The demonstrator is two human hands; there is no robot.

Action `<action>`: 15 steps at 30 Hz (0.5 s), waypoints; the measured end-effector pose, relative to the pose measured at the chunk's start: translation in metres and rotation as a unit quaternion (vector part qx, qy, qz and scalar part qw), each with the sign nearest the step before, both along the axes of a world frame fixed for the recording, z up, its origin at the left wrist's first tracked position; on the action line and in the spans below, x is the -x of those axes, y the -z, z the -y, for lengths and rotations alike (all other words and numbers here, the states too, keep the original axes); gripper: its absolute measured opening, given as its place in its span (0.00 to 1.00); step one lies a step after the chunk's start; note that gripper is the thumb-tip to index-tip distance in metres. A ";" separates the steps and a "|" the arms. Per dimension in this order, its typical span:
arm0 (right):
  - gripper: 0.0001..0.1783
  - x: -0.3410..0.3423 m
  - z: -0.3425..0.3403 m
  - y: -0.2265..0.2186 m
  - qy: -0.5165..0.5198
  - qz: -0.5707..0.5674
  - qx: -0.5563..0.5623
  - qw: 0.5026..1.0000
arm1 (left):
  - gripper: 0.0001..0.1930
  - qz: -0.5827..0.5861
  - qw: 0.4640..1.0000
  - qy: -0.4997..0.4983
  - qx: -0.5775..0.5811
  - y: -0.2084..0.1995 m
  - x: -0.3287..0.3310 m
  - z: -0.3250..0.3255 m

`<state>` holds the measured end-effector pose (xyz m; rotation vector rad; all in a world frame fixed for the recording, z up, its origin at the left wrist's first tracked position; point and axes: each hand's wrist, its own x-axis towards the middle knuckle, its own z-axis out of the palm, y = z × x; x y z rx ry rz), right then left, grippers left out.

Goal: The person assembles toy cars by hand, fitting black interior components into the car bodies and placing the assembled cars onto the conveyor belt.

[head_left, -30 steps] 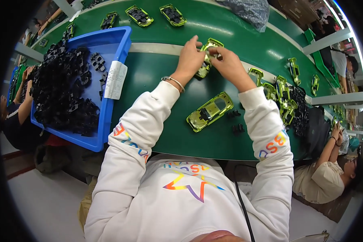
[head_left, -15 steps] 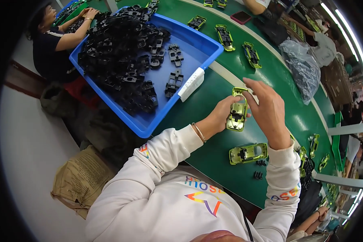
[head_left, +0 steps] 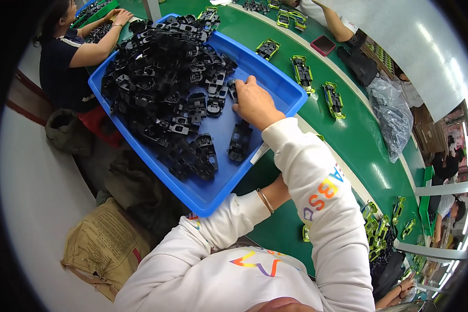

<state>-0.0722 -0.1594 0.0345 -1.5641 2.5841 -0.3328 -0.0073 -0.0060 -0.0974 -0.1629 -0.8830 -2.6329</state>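
Left hand behind right sleeve [head_left: 325,190]

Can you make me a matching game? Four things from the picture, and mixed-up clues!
Things:
1. Right hand
2. Tray
3. Plastic bag
4. Bracelet

Clues:
A. Grey and crumpled
B. Around the left wrist
C. Reaching in by the black parts
D. Blue, with low sides

Right pairs: 1-C, 2-D, 3-A, 4-B

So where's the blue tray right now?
In the head view, the blue tray lies left of centre, heaped with black plastic parts, with the person's right hand over its right side.
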 end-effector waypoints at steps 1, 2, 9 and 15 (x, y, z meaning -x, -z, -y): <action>0.36 0.005 -0.004 0.000 -0.020 0.022 0.032 0.999 | 0.24 0.024 0.999 0.027 -0.041 -0.001 -0.001 -0.002; 0.35 0.010 -0.012 -0.002 -0.038 0.044 0.064 0.996 | 0.24 0.048 0.994 0.056 -0.082 -0.003 -0.002 -0.006; 0.23 0.004 -0.150 -0.084 0.074 0.254 0.277 0.924 | 0.26 0.162 0.960 0.048 -0.221 -0.087 0.001 0.029; 0.26 -0.029 -0.271 -0.046 0.129 0.137 0.329 0.925 | 0.28 0.156 0.973 0.052 -0.161 -0.097 -0.006 0.020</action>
